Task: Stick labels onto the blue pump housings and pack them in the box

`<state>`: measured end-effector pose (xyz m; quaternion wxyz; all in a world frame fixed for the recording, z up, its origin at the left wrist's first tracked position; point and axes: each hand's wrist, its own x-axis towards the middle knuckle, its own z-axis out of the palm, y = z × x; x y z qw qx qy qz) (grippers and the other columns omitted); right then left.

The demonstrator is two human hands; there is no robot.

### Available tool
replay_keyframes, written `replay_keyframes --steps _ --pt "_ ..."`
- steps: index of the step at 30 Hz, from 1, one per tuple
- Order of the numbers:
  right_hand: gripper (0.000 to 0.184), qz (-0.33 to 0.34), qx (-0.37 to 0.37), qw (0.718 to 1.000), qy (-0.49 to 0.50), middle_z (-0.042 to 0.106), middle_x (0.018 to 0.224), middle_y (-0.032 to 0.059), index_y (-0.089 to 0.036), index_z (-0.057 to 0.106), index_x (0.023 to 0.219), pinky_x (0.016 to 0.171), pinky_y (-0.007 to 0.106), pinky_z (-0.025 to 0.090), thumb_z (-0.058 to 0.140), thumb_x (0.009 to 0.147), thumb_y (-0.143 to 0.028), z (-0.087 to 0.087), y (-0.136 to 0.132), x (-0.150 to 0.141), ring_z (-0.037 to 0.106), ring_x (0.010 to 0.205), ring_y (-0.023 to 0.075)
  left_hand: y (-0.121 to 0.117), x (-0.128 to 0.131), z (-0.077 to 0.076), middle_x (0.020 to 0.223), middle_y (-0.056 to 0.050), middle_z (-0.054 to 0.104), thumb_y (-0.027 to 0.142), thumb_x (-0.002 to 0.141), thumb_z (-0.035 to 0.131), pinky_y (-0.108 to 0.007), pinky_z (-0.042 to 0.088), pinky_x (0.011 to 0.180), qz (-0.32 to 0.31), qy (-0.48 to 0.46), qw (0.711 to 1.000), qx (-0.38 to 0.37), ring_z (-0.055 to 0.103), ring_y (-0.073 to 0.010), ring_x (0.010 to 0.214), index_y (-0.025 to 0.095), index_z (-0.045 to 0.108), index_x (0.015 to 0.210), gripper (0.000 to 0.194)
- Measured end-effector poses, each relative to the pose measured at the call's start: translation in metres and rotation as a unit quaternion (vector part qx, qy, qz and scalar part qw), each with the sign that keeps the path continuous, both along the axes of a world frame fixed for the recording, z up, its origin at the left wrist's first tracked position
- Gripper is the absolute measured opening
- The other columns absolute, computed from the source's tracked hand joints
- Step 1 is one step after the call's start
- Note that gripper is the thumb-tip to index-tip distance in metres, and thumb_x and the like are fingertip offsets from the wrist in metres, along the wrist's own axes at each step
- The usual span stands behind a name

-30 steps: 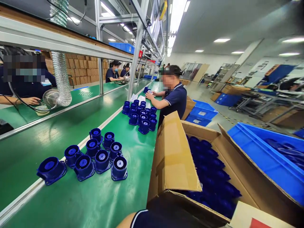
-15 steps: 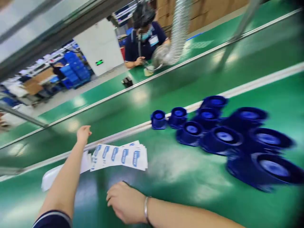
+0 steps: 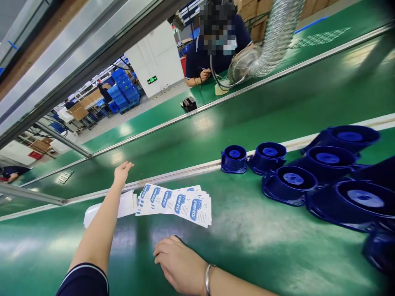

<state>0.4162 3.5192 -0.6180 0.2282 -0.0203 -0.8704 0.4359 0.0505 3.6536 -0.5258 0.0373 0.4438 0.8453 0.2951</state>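
My left hand (image 3: 123, 172) reaches far forward over the metal rail (image 3: 185, 170) between the green belts, fingers loosely apart and holding nothing. Just below it lies a fanned stack of white labels with blue print (image 3: 177, 203), beside blank white sheets (image 3: 126, 204). My right hand (image 3: 177, 263), with a metal bracelet on the wrist, rests knuckles-up on the green table (image 3: 247, 246) in front of the labels. Its fingers are curled under, so what they hold, if anything, is hidden. Several dark blue round fan housings (image 3: 290, 183) stand to the right.
Across the far belt (image 3: 247, 119) a person in a dark shirt (image 3: 212, 57) works under a silver flexible duct (image 3: 271, 37). A small black device (image 3: 189, 103) sits on that far side. Blue crates and cardboard boxes (image 3: 120, 88) stand in the background.
My view swung from the carton and the row of workers on the right to the labels on the left. Both arms came into view; in the last half second the hands barely moved.
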Motion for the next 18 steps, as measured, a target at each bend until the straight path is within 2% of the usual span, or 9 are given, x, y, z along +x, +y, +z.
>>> replay_keyframes --steps 2,5,8,10,12,14,16,18 --pt "0.02 0.001 -0.009 1.0 -0.002 0.069 0.117 0.0029 -0.019 0.067 0.107 0.098 0.037 0.04 0.052 0.093 -0.014 0.002 -0.001 0.002 0.059 0.113 0.0205 -0.03 -0.011 0.007 0.147 -0.013 0.051 0.042 0.097 0.061 -0.057 0.042 0.111 -0.031 0.013 0.998 -0.051 0.052 -0.0308 0.133 0.019 0.053 0.139 0.049" --pt "0.022 -0.002 -0.025 1.0 0.003 0.069 0.116 0.0037 -0.019 0.067 0.107 0.1 0.038 0.041 0.051 0.093 -0.011 0.002 -0.004 0.003 0.058 0.114 0.0208 -0.088 -0.023 0.022 0.162 -0.015 0.032 0.038 0.094 0.063 -0.06 0.032 0.117 -0.074 0.03 0.984 -0.156 0.037 -0.0345 0.145 0.022 0.037 0.153 0.066" --pt "0.023 -0.006 -0.038 0.999 0.01 0.069 0.116 0.0045 -0.019 0.067 0.105 0.101 0.039 0.041 0.051 0.093 -0.009 0.001 -0.006 0.003 0.059 0.113 0.0211 -0.143 -0.025 0.029 0.164 -0.015 0.029 0.031 0.083 0.073 -0.055 0.03 0.12 -0.129 0.037 0.947 -0.29 0.035 -0.034 0.147 0.023 0.029 0.157 0.086" --pt "0.024 -0.008 -0.041 0.999 0.012 0.068 0.116 0.0046 -0.02 0.067 0.105 0.101 0.039 0.042 0.05 0.093 -0.008 0.0 -0.007 0.003 0.059 0.112 0.0214 -0.168 -0.021 0.027 0.163 -0.016 0.03 0.028 0.074 0.079 -0.056 0.029 0.12 -0.151 0.054 0.916 -0.367 0.033 -0.036 0.148 0.023 0.027 0.158 0.099" --pt "0.025 -0.011 -0.04 0.999 0.011 0.068 0.117 0.0049 -0.02 0.067 0.105 0.101 0.041 0.043 0.049 0.094 -0.008 0.001 -0.008 0.003 0.059 0.113 0.0218 -0.179 -0.014 0.02 0.164 -0.018 0.026 0.03 0.073 0.081 -0.063 0.022 0.121 -0.154 0.089 0.891 -0.418 0.024 -0.0402 0.15 0.022 0.027 0.157 0.101" --pt "0.027 -0.007 -0.034 0.999 0.007 0.068 0.118 0.0063 -0.02 0.067 0.107 0.102 0.042 0.045 0.046 0.096 -0.008 0.002 -0.011 0.003 0.06 0.114 0.0226 -0.181 -0.007 0.013 0.165 -0.018 0.023 0.034 0.08 0.077 -0.068 0.013 0.12 -0.15 0.128 0.873 -0.446 0.018 -0.0421 0.151 0.021 0.029 0.156 0.092" --pt "0.03 0.0 -0.016 1.0 -0.001 0.067 0.12 0.0085 -0.02 0.067 0.109 0.103 0.043 0.047 0.042 0.098 -0.008 0.001 -0.014 0.005 0.06 0.118 0.0239 -0.178 -0.004 0.01 0.162 -0.016 0.029 0.038 0.086 0.072 -0.067 0.014 0.12 -0.148 0.157 0.859 -0.464 0.024 -0.0403 0.149 0.02 0.034 0.154 0.079" --pt "0.031 0.004 0.017 1.0 -0.006 0.067 0.123 0.0101 -0.021 0.067 0.112 0.104 0.044 0.049 0.04 0.1 -0.011 -0.003 -0.017 0.005 0.06 0.121 0.0252 -0.174 -0.004 0.009 0.154 -0.015 0.039 0.04 0.09 0.068 -0.065 0.022 0.118 -0.151 0.169 0.847 -0.482 0.036 -0.0374 0.142 0.02 0.041 0.149 0.068"
